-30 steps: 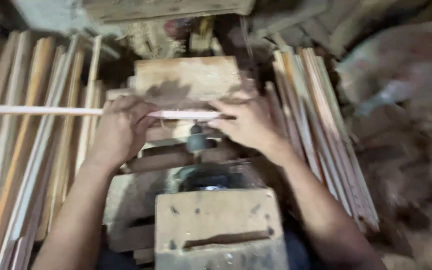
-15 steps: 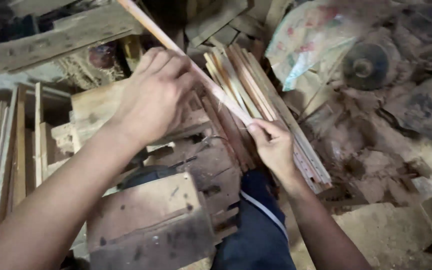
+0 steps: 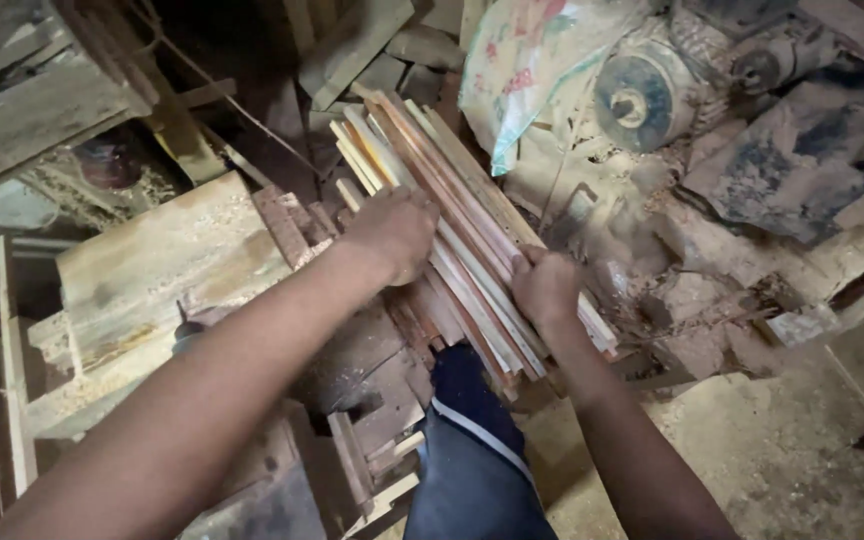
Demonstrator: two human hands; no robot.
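Observation:
A stack of thin wooden strips (image 3: 452,200) lies slanted from upper left to lower right in the middle of the head view. My left hand (image 3: 392,232) presses palm down on the stack's left side, fingers curled over the strips. My right hand (image 3: 544,288) grips the strips near the stack's lower right end. Whether the left hand holds a strip or only rests on them cannot be told. A dark blue trouser leg (image 3: 472,440) shows below the stack.
A sawdust-covered wooden block (image 3: 162,270) stands left of the stack. An electric motor with a pulley (image 3: 642,95) and a printed plastic sack (image 3: 522,70) sit at the upper right. More strips (image 3: 7,380) lean at the far left. Sawdust covers the floor (image 3: 782,450) at the lower right.
The single long strip held up in both hands has come down onto the stack. My left hand dropped from above onto the strips. The view swung right toward the stack.

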